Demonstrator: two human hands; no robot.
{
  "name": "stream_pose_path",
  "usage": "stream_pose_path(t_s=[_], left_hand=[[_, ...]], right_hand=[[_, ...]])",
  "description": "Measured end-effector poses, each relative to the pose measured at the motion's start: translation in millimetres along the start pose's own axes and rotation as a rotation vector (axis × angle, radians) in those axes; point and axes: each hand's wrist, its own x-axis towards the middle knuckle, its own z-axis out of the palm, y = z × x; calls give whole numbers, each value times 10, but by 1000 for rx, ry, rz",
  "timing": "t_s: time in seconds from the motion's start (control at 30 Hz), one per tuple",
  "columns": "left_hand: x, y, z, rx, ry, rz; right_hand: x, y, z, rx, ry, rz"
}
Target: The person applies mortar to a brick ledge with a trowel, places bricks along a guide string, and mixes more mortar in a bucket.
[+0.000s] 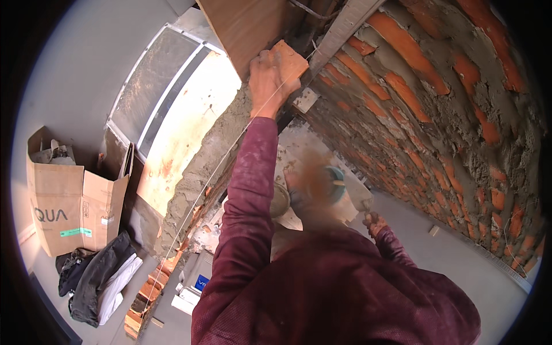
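My left hand is wrapped round an orange brick at the far end of a low wall, close to a wooden board. Grey wet mortar covers the top of this wall, and a taut white string runs along it, passing in front of my left wrist. Lower and to the right, my right hand is closed at the edge of a pale platform. A small grey shape shows at its fingers, but I cannot make out what it holds.
A rough brick wall with mortar joints rises on the right. Below me are a teal bucket, partly behind a brown blur, and a round container of grey material. At left stand a cardboard box, piled clothes and a framed window.
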Motion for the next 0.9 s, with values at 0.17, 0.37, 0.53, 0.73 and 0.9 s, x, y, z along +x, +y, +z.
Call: stream_pose_path(t_s=[0.17,0.37,0.53,0.73,0.9], left_hand=[[43,26,61,64,1,-10],[-31,35,59,59,142,31],[-210,112,14,34,145,-22],[-314,-55,-46,176,117,55],[-379,-1,49,128,190,-44]], right_hand=[[80,-108,-121,-144,24,-102],[-720,-932,-429,-177,149,-449],[-1477,-1585,-493,166,383,-868],[-1723,-2750,-497,525,353,-1446],[-1725,-3755,-571,614,167,-1477]])
